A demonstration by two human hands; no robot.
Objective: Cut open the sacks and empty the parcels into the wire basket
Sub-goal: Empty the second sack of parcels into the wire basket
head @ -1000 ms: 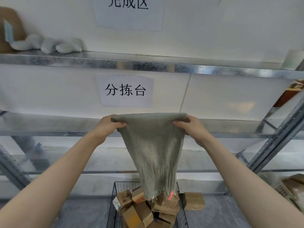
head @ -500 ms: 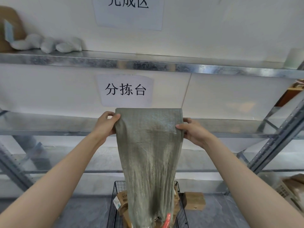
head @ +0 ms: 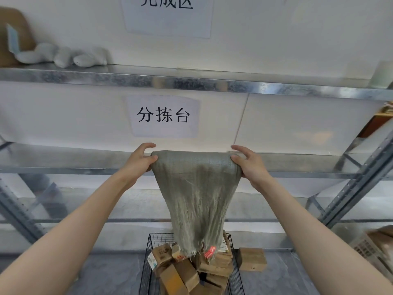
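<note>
**Sack shaken out over the basket**

Left hand [head: 139, 163] and right hand [head: 251, 167] each grip a top corner of the sack [head: 197, 188]. Thumbs are pressed into the weave, upper fingers lifted clear of the edge. The sack hangs between them, bottom up, limp and flat. Its frayed mouth, with a red tag [head: 210, 251], dangles at the back of the wire basket [head: 151, 243], just over the parcels [head: 180, 271] heaped inside.

Change: half a second ago the sack hung lower, its mouth down among the parcels and hiding them. Now it is hoisted again, as it was a second ago. Reads as a shake. Nothing visible falling; no bulge in the cloth.

Judgement: this sack is empty and ready to set aside. One loose parcel [head: 252, 259] sits outside, just right of the basket, and likely wants putting in.
</note>
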